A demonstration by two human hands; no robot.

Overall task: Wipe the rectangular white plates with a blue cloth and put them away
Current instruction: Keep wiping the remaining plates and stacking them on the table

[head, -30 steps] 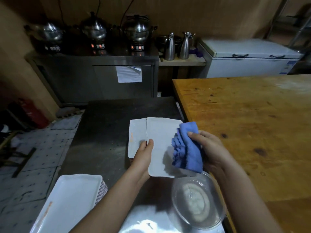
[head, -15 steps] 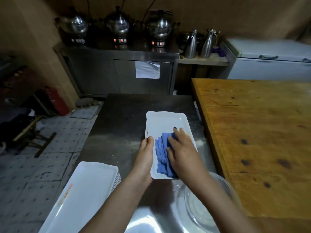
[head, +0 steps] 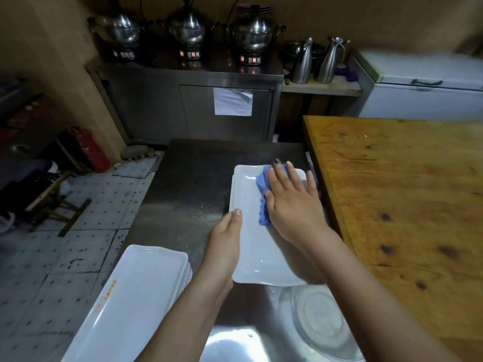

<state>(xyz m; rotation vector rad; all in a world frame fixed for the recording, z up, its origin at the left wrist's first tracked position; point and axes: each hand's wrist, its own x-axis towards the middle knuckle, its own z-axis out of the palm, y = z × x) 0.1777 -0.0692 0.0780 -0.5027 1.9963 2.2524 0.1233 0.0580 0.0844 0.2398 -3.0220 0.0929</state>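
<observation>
Steel table (head: 188, 184) carried the work. One white plate (head: 251, 252) lay flat toward its right edge, just beside the wooden table (head: 405, 205). Its long axis ran from the near edge of the steel table toward the far edge.

The right hand (head: 292, 202) lay spread, fingers straight, pressing the blue cloth (head: 262, 184) onto the far end of the plate. The cloth was bunched under the palm and showed only along the hand's left side and at the fingertips.

The left hand (head: 227, 239) held the plate's left long rim about halfway along, thumb on top. Its fingers were hidden, so it looked like a steadying grip on the rim.

With the cloth at the far end, most of the unwiped length seemed to lie nearer the person. The next stroke would probably be a pull along the long axis toward the near edge, and the left hand was well placed to stop the plate sliding with it.

A stack of plates (head: 136, 296) sat at the near left corner, closer to the left hand. A glass bowl (head: 321, 327) stood just beyond the plate's near end, where a long pull might meet it.
</observation>
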